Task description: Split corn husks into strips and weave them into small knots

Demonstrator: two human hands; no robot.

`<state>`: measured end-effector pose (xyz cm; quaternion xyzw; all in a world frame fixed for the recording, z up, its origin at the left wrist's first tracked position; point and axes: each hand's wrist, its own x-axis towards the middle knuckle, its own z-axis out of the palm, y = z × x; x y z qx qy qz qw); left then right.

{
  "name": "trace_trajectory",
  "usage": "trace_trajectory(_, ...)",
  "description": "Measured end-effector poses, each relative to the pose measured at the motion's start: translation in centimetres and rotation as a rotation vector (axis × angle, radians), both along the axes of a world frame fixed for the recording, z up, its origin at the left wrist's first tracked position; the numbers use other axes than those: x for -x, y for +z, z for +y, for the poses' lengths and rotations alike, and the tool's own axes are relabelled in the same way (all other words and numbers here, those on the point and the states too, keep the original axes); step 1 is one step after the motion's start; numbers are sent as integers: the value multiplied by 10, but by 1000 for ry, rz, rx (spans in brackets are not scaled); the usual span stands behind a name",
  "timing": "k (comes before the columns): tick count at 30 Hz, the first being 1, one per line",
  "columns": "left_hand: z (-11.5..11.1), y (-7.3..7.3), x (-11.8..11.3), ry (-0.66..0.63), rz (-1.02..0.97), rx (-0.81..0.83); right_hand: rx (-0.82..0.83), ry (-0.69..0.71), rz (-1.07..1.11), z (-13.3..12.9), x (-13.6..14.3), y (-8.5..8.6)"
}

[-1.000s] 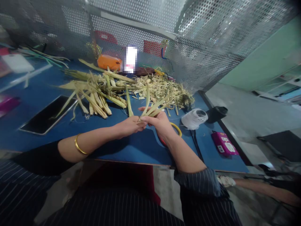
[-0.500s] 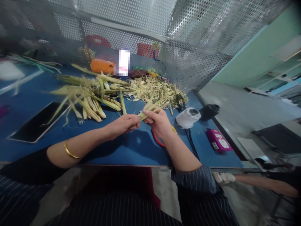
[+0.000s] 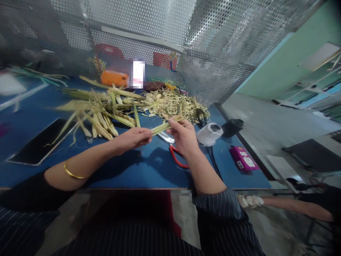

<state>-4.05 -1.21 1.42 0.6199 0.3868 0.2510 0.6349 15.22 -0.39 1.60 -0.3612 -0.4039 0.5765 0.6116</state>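
A pale green plant strip (image 3: 161, 128) is stretched between my two hands above the blue table (image 3: 157, 174). My left hand (image 3: 137, 138) is closed round its left end. The fingers of my right hand (image 3: 183, 132) pinch the other end. Under the strip, beside my right hand, lie scissors (image 3: 174, 151) with red handles, partly hidden by that hand. Behind my hands are a bundle of long stalks and leaves (image 3: 102, 121) and a heap of shredded plant pieces (image 3: 173, 103).
A white roll (image 3: 210, 134), a black roll (image 3: 233, 127) and a purple packet (image 3: 243, 158) stand to the right. A black panel (image 3: 39, 142) lies left, an orange packet (image 3: 114, 78) at the back. A person's leg (image 3: 295, 207) shows at lower right.
My hands have moved apart, and the strip is now straighter between them. More of the scissors, including the blades, shows below it. The view has shifted slightly.
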Motion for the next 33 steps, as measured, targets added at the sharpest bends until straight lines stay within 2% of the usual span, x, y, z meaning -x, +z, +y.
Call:
trace_trajectory(11,9,13,15,33,168,-159,-19,170,-29,-1,-6,0)
trace_trajectory(18,11,11,18,-9,168,-132,-69,21,-105,-1,-3,-4)
trace_trajectory(23,12,12,24,-59,107,43,-118,-69,-103,-4,1,-5)
trace_trajectory(28,14,6,26,-113,7,169,-186,-152,-61,-6,4,-7)
trace_trajectory(30,16,6,27,-122,47,142,-195,-120,-87,-5,5,-8)
trace_trajectory(33,17,15,24,-99,165,8,-222,-76,-156,-5,6,-10)
